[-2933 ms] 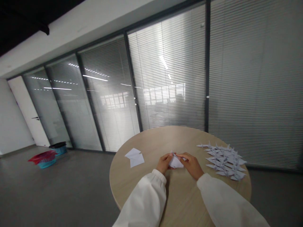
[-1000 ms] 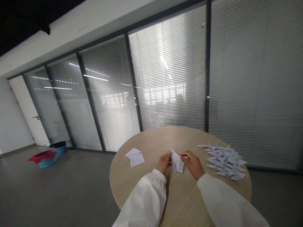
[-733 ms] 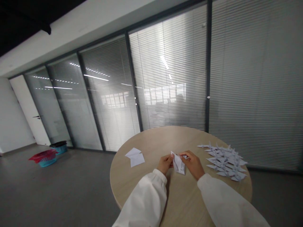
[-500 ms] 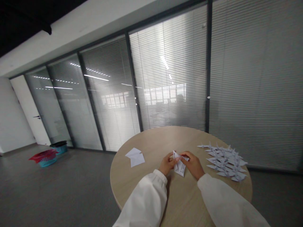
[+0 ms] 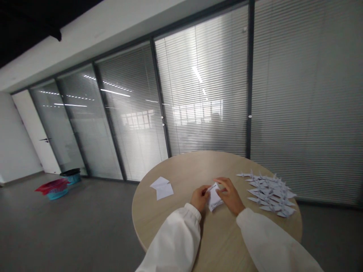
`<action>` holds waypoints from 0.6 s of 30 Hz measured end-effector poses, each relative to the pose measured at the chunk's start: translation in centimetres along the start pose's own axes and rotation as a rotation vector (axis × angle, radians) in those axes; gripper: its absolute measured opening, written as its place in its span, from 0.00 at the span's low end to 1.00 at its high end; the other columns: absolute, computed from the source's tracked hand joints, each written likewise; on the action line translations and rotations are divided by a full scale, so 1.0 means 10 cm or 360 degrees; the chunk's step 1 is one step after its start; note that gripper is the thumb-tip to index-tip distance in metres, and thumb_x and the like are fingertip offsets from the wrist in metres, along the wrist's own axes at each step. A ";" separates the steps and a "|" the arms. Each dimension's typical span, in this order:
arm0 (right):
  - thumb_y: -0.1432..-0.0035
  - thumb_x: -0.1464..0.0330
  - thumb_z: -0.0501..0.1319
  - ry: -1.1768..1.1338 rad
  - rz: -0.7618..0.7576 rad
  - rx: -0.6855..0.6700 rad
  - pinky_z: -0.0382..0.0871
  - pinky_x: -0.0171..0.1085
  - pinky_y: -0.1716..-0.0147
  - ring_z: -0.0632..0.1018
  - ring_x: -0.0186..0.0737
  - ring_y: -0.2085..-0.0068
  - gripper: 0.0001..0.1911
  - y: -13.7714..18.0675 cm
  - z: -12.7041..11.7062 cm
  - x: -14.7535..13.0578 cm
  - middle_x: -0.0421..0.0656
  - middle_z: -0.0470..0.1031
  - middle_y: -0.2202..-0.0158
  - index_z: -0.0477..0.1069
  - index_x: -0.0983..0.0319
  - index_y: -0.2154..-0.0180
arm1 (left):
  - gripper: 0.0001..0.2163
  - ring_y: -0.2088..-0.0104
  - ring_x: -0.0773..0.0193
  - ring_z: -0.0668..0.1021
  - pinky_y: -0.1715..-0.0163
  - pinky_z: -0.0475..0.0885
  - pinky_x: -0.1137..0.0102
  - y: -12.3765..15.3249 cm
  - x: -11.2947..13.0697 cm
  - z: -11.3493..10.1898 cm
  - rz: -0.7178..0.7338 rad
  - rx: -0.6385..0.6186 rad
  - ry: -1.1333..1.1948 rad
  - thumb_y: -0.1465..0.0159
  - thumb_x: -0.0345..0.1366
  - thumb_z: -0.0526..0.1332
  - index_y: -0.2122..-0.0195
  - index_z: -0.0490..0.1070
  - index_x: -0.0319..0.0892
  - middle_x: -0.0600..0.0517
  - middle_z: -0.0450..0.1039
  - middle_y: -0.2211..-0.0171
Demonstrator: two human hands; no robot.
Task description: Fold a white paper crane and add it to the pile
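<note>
A small folded piece of white paper with printed marks is held just above the round table. My left hand pinches its left edge between thumb and fingers. On the other side, my right hand curves round the paper, thumb at its right edge and index finger by the top corner. The far side of the paper and some fingertips are hidden. To the right lies a cluster of folded white paper cranes, several in overlapping rows. Left of my hands rests a creased white paper sheet.
The round wooden table stands close to a glass partition with blinds. On the floor at the far left are a blue bin with a red liner and another with a black liner. A white door is beyond them.
The folded paper has turned between my hands and shows a broader printed face. My right index finger has lifted and spread from the thumb; the left hand has shifted slightly.
</note>
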State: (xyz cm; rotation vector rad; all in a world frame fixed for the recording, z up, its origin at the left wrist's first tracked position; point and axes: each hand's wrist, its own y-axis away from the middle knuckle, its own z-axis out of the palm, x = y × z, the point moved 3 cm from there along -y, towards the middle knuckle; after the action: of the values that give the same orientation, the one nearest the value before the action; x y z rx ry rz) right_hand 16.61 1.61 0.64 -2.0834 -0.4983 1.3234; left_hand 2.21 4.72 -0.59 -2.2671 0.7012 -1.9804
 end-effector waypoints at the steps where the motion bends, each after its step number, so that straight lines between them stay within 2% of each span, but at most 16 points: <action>1: 0.51 0.71 0.54 -0.0014 -0.0030 -0.0033 0.68 0.35 0.64 0.67 0.39 0.54 0.17 0.00 0.01 -0.01 0.44 0.62 0.54 0.67 0.58 0.57 | 0.12 0.70 0.64 0.73 0.68 0.66 0.72 0.00 0.00 0.00 0.0013 -0.0019 -0.0034 0.50 0.27 0.56 0.65 0.74 0.37 0.49 0.74 0.70; 5: 0.49 0.70 0.54 0.0006 -0.0036 -0.0139 0.68 0.34 0.65 0.70 0.38 0.58 0.10 0.00 0.03 -0.04 0.44 0.67 0.61 0.71 0.60 0.65 | 0.10 0.72 0.64 0.72 0.70 0.65 0.72 0.00 -0.01 0.00 0.0018 -0.0024 -0.0067 0.50 0.29 0.57 0.68 0.75 0.36 0.48 0.74 0.72; 10: 0.49 0.69 0.55 0.0082 -0.0016 -0.0062 0.67 0.33 0.70 0.71 0.37 0.65 0.07 -0.01 0.01 -0.04 0.43 0.69 0.67 0.71 0.60 0.69 | 0.11 0.74 0.65 0.72 0.74 0.65 0.73 0.00 0.00 -0.03 -0.0117 0.0081 0.0108 0.54 0.32 0.63 0.68 0.74 0.36 0.48 0.74 0.74; 14: 0.49 0.68 0.55 0.0105 0.0018 -0.0003 0.66 0.33 0.72 0.72 0.37 0.66 0.07 -0.01 -0.02 -0.03 0.42 0.70 0.68 0.71 0.60 0.70 | 0.14 0.77 0.66 0.72 0.77 0.65 0.73 -0.02 -0.04 -0.06 -0.0200 0.0114 0.0264 0.56 0.36 0.65 0.69 0.73 0.35 0.49 0.73 0.76; 18: 0.50 0.68 0.55 0.0061 0.0025 -0.0054 0.66 0.33 0.72 0.72 0.38 0.66 0.08 0.00 0.00 -0.05 0.43 0.70 0.68 0.72 0.60 0.68 | 0.13 0.78 0.66 0.72 0.78 0.64 0.74 -0.05 -0.11 -0.09 -0.0184 0.0174 0.0274 0.55 0.38 0.64 0.71 0.72 0.35 0.50 0.73 0.78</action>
State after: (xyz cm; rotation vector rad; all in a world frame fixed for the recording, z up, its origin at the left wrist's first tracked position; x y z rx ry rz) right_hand 16.42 1.31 0.98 -2.1401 -0.4918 1.2898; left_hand 1.44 5.81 -1.23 -2.1398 0.4690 -2.2278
